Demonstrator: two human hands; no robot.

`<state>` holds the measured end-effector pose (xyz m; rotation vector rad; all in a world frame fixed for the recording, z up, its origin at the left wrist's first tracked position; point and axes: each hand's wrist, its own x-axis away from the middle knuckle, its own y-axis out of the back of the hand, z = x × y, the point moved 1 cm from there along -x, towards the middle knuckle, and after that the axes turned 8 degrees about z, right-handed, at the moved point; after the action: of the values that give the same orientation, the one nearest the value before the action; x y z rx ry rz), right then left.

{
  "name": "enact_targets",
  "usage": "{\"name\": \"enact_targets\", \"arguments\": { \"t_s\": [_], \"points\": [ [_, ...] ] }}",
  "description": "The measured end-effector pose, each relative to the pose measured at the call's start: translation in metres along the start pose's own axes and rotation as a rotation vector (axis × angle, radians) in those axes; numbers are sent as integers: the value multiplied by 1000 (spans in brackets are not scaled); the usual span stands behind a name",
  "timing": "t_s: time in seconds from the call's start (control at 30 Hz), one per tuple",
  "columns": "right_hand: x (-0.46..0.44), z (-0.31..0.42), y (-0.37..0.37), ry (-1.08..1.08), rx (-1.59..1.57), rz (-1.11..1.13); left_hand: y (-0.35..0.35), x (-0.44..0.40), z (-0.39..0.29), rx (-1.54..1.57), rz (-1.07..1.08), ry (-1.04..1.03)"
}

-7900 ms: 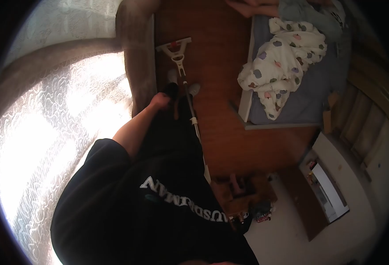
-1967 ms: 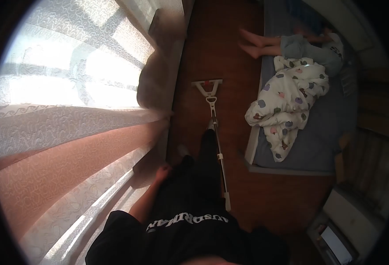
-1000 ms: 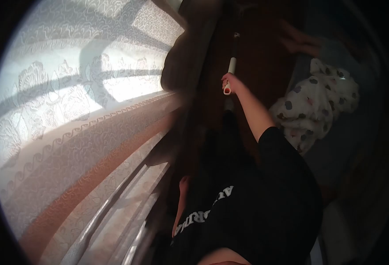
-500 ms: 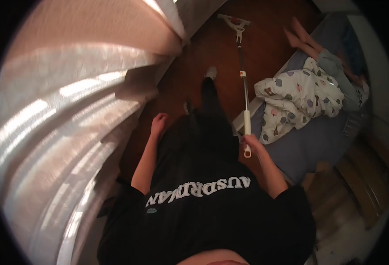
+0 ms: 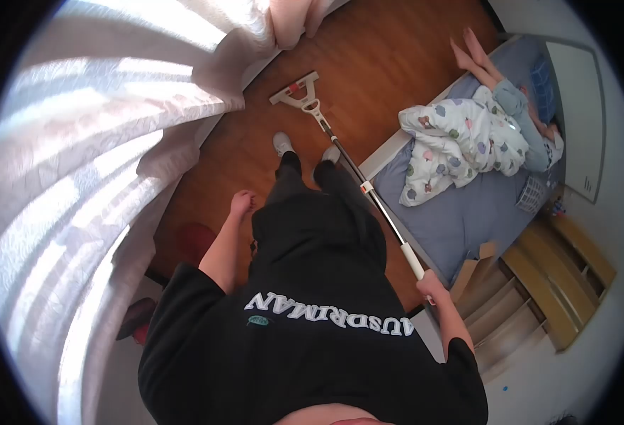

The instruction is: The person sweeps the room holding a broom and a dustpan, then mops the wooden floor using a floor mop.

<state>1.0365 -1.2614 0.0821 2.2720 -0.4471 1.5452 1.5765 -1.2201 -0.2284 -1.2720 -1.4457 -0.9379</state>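
My right hand (image 5: 432, 285) is wrapped round the white grip near the end of a mop (image 5: 416, 262). The silver pole runs forward and left from it. Its white, wide mop head (image 5: 296, 88), with a red part in the middle, is over the wooden floor ahead of my feet. At my left side hangs my left hand (image 5: 242, 202), fingers curled in, with nothing visible in it. It is nearest to my dark trouser leg and apart from the mop.
A long pale curtain (image 5: 99, 106) hangs along the left. On the right, a person (image 5: 514, 106) lies on a grey-blue bed (image 5: 468, 227) beside a patterned quilt (image 5: 461, 138). A cardboard box (image 5: 473, 269) and wooden shelves (image 5: 563, 276) stand behind the bed. Brown wooden floor (image 5: 376, 71) lies ahead.
The mop head has swung left and nearer to my feet. My right hand has shifted back and right with the grip. My view has turned, and both shoes now show.
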Motion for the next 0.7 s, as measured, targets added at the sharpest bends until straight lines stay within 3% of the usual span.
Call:
{"name": "enact_targets", "arguments": {
  "t_s": [0.17, 0.23, 0.27, 0.37, 0.5, 0.57, 0.7],
  "points": [
    [-64, -31, -26, 98, 86, -235, -6, 25, 7, 96, -105, -64],
    [-57, -17, -27, 98, -26, -280, -10, 44, 2, 225, -114, -76],
    [-103, -45, -34, 210, 91, -350, -15, 51, 2, 222, -114, -103],
    [-149, -32, -15, 199, 43, -287, -36, 63, 6, 80, -154, -123],
    [-204, -30, 30, 499, 163, -535, -60, 74, 29, 43, -178, -157],
    [-197, -24, 70, 353, 64, -311, -84, 82, 45, 68, -189, -232],
    [-226, -44, 97, 423, 94, -141, -155, 104, 86, 137, -275, -236]
  ]
}}
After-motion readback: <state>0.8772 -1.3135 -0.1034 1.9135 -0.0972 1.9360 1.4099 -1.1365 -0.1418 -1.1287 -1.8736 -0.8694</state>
